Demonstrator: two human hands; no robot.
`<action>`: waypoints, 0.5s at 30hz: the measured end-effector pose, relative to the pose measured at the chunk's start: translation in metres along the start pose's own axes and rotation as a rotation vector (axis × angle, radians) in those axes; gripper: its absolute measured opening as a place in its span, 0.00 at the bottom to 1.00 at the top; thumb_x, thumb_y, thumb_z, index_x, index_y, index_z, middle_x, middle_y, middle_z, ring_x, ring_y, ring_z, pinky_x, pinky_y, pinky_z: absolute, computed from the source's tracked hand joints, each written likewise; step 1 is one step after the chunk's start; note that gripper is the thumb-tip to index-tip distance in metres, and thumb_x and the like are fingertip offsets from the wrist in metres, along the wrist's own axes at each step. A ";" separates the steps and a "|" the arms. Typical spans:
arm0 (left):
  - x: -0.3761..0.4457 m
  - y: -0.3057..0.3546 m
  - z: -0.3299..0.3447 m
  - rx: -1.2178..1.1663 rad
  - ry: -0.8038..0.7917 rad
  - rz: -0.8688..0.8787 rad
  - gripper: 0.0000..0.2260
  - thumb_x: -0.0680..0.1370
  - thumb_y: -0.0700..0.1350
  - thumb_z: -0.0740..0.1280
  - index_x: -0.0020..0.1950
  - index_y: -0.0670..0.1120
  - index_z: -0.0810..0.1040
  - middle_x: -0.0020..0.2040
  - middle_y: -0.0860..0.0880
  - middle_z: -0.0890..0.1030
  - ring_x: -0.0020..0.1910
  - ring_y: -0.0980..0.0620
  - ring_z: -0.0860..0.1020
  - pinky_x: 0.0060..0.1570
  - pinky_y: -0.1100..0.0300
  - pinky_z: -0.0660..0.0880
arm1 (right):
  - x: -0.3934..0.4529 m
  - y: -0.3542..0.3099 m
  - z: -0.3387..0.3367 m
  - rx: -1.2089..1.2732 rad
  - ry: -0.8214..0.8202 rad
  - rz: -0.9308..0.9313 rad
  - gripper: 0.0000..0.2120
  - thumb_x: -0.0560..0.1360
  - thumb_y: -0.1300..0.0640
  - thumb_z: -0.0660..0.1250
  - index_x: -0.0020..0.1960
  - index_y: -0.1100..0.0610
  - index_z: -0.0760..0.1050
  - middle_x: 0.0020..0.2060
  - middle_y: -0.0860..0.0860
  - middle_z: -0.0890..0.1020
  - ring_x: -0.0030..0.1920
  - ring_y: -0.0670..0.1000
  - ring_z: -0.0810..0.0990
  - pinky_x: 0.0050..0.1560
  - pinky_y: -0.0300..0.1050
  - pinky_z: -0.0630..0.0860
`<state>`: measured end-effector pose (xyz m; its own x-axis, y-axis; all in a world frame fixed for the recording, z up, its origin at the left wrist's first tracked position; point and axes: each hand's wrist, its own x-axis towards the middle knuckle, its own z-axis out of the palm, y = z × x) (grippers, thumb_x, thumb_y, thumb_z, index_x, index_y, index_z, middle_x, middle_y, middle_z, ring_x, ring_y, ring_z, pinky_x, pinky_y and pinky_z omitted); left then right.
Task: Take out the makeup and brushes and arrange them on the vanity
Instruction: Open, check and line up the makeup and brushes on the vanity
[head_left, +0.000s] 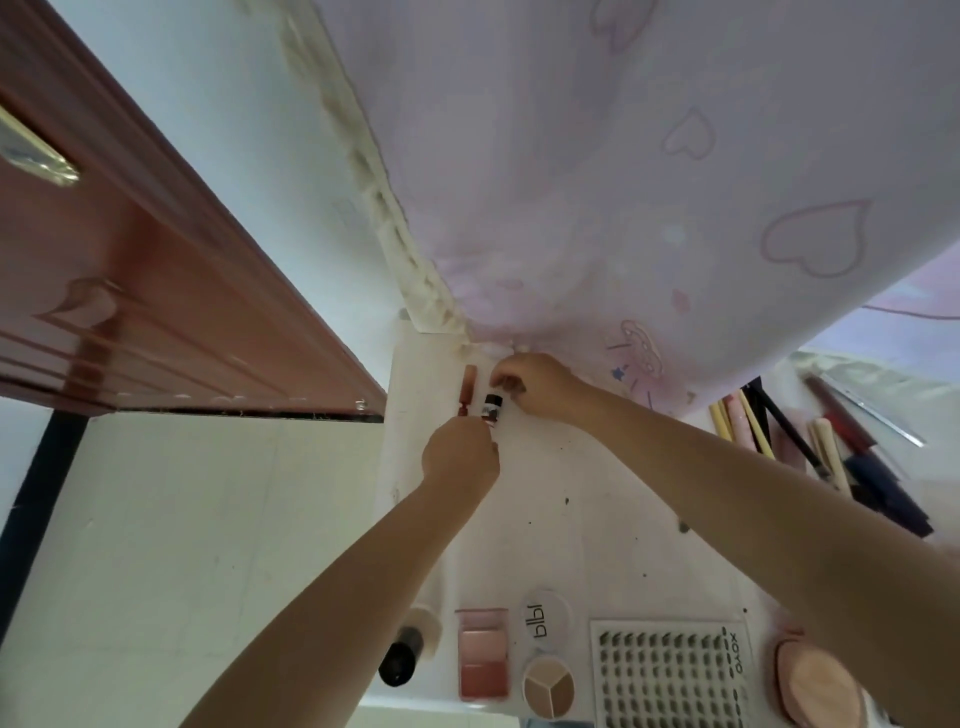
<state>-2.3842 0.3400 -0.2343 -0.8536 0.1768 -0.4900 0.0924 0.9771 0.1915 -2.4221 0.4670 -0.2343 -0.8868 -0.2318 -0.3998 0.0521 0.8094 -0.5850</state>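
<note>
— At the vanity's (545, 519) far edge, see the hands? The left hand (460, 457) is curled, the right hand (540, 384) pinching a small black-capped tube (492, 408).
— What is the left one holding?
— Cannot tell. A slim reddish tube (466, 391) lies just beside them.
— And nearer us?
— A clear rectangular blush case (483, 653), pink shading to rose inside. A round three-part palette (548, 685). A flat lash tray (670, 675), rows of dark lashes. A soft pink puff (815, 686).
— On the right?
— Brushes (831, 447), handles bunched together.
</note>
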 end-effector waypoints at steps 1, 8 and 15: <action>0.000 0.001 0.001 -0.002 -0.005 -0.005 0.13 0.79 0.46 0.57 0.54 0.39 0.75 0.53 0.44 0.78 0.52 0.46 0.77 0.41 0.61 0.67 | -0.003 0.003 -0.001 0.028 0.027 0.016 0.16 0.73 0.72 0.57 0.57 0.63 0.75 0.55 0.58 0.79 0.55 0.55 0.76 0.51 0.36 0.67; -0.003 0.004 -0.007 0.004 0.002 0.011 0.16 0.79 0.51 0.58 0.54 0.38 0.75 0.53 0.42 0.78 0.53 0.44 0.76 0.48 0.57 0.71 | -0.054 0.022 -0.008 0.062 0.114 -0.007 0.10 0.76 0.64 0.60 0.53 0.63 0.78 0.51 0.57 0.81 0.50 0.54 0.78 0.43 0.31 0.63; -0.022 0.018 -0.020 0.137 0.068 0.026 0.15 0.80 0.47 0.55 0.61 0.41 0.72 0.63 0.44 0.73 0.55 0.46 0.76 0.42 0.59 0.69 | -0.140 0.075 -0.026 0.077 0.174 0.198 0.07 0.75 0.62 0.62 0.49 0.62 0.78 0.45 0.55 0.82 0.44 0.50 0.77 0.50 0.33 0.68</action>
<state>-2.3739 0.3517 -0.2029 -0.8824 0.1979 -0.4268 0.1798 0.9802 0.0828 -2.3059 0.5738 -0.2037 -0.9211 0.0282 -0.3883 0.2612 0.7844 -0.5625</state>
